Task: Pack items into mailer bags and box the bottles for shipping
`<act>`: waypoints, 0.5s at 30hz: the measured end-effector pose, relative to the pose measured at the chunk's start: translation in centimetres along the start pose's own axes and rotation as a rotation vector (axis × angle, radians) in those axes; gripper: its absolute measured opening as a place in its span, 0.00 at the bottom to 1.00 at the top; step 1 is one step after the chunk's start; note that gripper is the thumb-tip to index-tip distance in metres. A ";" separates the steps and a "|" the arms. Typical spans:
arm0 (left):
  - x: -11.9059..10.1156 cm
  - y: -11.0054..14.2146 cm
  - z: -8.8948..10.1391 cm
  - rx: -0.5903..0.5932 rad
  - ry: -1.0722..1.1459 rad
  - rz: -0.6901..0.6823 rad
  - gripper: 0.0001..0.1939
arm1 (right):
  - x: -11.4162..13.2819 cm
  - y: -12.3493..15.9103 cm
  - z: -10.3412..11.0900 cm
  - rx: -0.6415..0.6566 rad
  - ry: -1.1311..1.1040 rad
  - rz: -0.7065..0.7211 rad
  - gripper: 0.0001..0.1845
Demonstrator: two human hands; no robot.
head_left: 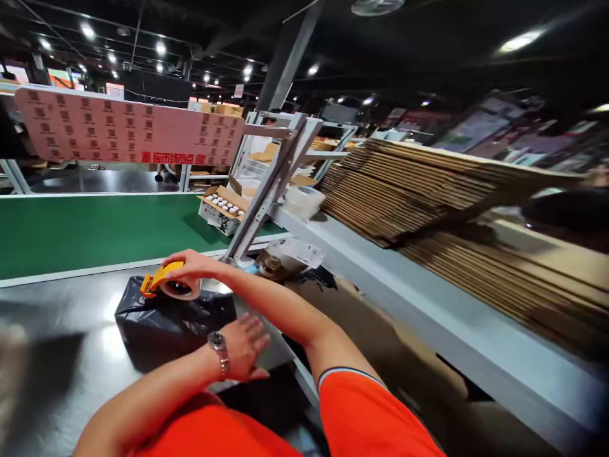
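My right hand [193,263] is closed around an orange tape dispenser [166,274] with a roll of tape in it. The dispenser rests against the top of a parcel wrapped in black plastic [166,336]. That parcel lies on a shiny metal table [90,317]. Close to the parcel's right end, my left hand [243,348] is stretched out with fingers apart, holding nothing. Its fingertips are a little blurred, and a wristwatch sits on that wrist. I cannot tell whether the tape is stuck to the plastic.
Beyond the table runs a green conveyor belt [95,228], bearing an open carton of white-capped bottles [223,209]. A metal upright [271,184] stands at the table's corner. To the right, stacks of flat cardboard [404,190] lie on a grey shelf [380,273]. A pink sign [128,127] hangs over the belt.
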State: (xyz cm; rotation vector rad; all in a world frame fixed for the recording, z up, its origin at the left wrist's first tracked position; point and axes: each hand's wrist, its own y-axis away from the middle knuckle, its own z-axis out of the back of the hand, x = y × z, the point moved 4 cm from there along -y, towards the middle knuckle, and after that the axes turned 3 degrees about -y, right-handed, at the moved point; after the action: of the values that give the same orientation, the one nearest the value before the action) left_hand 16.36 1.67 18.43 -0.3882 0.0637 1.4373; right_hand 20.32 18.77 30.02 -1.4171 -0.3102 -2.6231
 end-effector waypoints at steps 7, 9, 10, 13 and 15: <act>7.6 7.7 -2.5 0.110 -0.111 0.328 0.45 | -2.7 8.2 4.2 -0.064 -0.104 0.060 0.32; 7.9 8.7 -2.8 0.074 -0.118 0.316 0.43 | -5.1 13.1 6.1 -0.131 -0.117 0.036 0.31; 7.9 9.1 -3.2 0.059 -0.124 0.302 0.41 | -6.6 15.9 6.9 -0.171 -0.123 0.011 0.30; 7.8 10.9 -4.2 -0.026 -0.190 0.225 0.38 | -12.3 23.7 7.3 -0.241 -0.206 -0.124 0.28; 7.5 13.6 -4.1 -0.128 -0.256 0.158 0.36 | -16.3 27.5 5.9 -0.323 -0.302 -0.218 0.26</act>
State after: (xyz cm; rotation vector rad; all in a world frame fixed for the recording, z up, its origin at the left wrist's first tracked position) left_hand 5.01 8.74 9.55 -0.3058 -0.2093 1.6417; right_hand 40.13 -5.96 22.59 -1.9969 -0.0756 -2.7161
